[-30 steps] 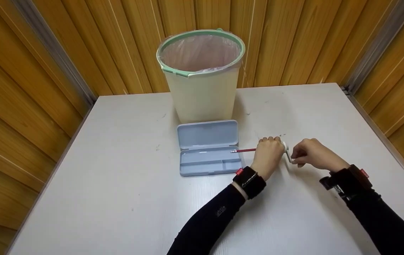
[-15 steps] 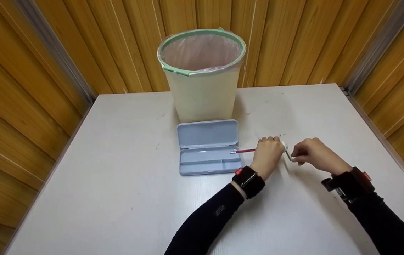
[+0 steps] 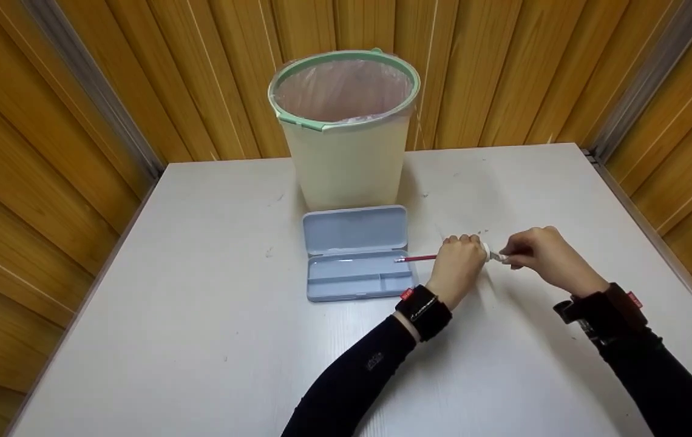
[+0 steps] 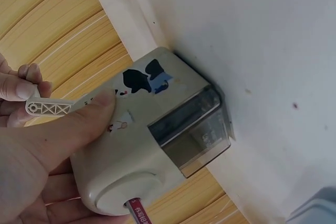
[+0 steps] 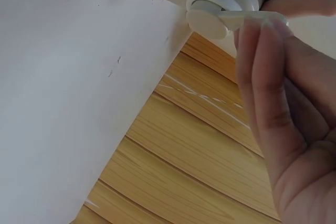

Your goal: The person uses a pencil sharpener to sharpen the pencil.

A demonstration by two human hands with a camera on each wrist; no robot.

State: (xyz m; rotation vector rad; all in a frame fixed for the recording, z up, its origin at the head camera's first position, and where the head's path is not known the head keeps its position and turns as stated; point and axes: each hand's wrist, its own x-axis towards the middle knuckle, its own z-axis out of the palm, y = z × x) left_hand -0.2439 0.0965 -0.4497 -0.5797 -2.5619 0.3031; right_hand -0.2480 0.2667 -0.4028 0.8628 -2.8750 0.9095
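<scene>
While the left hand [image 3: 458, 267] grips the body of an off-white pencil sharpener [image 4: 136, 145], w/ its thumb laid on the stickered face & other fingers behind, the right hand [image 3: 549, 258] pinches the small crank [image 4: 51, 108] btwn thumb and fingers. The sharpener stands on the right half of the table [image 3: 200, 291]. A red pencil [image 3: 420, 258] sticks out from its round front opening; in the head view the pencil's eraser end points left & appears over the right part of a light blue pencil case [image 3: 346, 267], but whether it touches there, I cannot tell. Near the sharpener's base is a see-through drawer [image 4: 197, 145], and its stickers [image 4: 136, 81] are dark & blue. The pencil case lies open, w/ the lid [image 3: 355, 230] leaned back toward a cream bin [image 3: 349, 164], which stands just behind. This bin has a green rim [image 3: 303, 123] & a pinkish plastic liner [image 3: 346, 91]. Both wrists wear black bands [image 3: 428, 315], next to black sleeves [image 3: 346, 379]. Wood-look panels [image 3: 230, 79] make the bkgd.
</scene>
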